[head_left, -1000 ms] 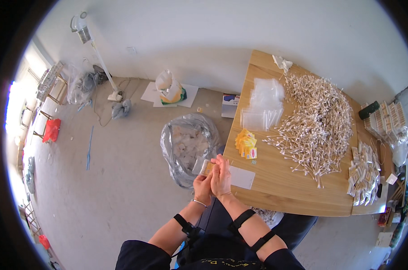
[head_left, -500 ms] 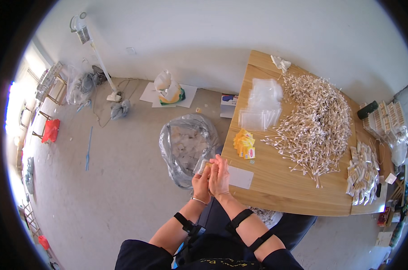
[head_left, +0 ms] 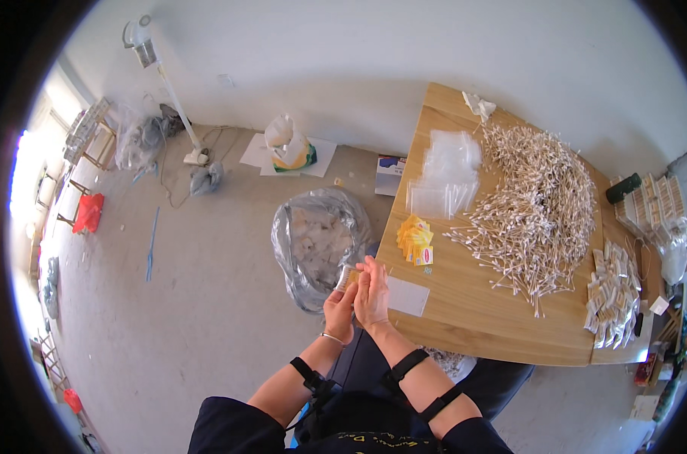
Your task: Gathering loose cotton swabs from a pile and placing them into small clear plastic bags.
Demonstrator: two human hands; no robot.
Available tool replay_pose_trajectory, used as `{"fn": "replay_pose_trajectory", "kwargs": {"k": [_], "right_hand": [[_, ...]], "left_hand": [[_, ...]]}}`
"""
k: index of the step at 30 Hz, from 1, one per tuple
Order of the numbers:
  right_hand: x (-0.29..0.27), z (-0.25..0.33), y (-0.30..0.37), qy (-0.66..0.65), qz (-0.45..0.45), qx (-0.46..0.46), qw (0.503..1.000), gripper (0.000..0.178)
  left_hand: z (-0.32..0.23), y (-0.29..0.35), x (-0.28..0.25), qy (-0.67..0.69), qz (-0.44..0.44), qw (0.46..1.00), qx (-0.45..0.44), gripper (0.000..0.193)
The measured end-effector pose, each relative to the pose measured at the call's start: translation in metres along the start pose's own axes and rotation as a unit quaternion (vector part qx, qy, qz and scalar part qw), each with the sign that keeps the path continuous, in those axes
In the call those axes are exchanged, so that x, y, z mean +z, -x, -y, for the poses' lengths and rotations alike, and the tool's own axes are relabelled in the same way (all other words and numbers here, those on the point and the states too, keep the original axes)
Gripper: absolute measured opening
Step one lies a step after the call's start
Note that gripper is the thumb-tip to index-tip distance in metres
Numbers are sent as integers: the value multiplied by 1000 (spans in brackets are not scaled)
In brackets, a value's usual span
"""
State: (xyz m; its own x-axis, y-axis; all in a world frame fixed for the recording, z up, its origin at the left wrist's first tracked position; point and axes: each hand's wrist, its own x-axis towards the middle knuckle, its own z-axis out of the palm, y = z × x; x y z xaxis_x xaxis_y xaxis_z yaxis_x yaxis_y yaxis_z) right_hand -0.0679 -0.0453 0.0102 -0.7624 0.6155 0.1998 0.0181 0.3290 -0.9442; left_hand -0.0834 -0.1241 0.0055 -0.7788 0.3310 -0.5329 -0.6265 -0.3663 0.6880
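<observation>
In the head view, the left hand (head_left: 339,309) is closed around a small pack (head_left: 346,278), pinched between thumb and fingers, so that its pale, ridged end pokes out just beyond the fingertips. The right hand (head_left: 372,293) lies directly beside the left, narrow, its fingers drawn together and reaching up along the pack's right side; the fingers hide part of the pack, so I cannot tell whether this hand grips it too or only rests against it. A bracelet (head_left: 333,337) circles the left wrist, and dark straps (head_left: 410,365) cross both forearms. Just past the left hand, up and to its left, a grey plastic sack (head_left: 285,261) stands open on the floor (head_left: 207,303) with pale scraps (head_left: 319,236) inside. Immediately right of the right hand, a white sheet (head_left: 408,296) lies on the wooden table (head_left: 495,327). Yellow cards (head_left: 414,238) are fanned out near that hand, above and to its right, and clear bags (head_left: 448,168) lie in a stack farther beyond them. A broad heap of swabs (head_left: 544,204) spreads well to the right of the right hand, and filled packets (head_left: 613,296) are piled farther right still, at the table's far end.
</observation>
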Motion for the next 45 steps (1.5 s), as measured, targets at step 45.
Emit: {"fn": "replay_pose_trajectory", "kwargs": {"k": [45], "right_hand": [[8, -1, -4, 83, -46, -26, 995, 27]], "left_hand": [[-15, -11, -7, -89, 42, 994, 51, 41]]}}
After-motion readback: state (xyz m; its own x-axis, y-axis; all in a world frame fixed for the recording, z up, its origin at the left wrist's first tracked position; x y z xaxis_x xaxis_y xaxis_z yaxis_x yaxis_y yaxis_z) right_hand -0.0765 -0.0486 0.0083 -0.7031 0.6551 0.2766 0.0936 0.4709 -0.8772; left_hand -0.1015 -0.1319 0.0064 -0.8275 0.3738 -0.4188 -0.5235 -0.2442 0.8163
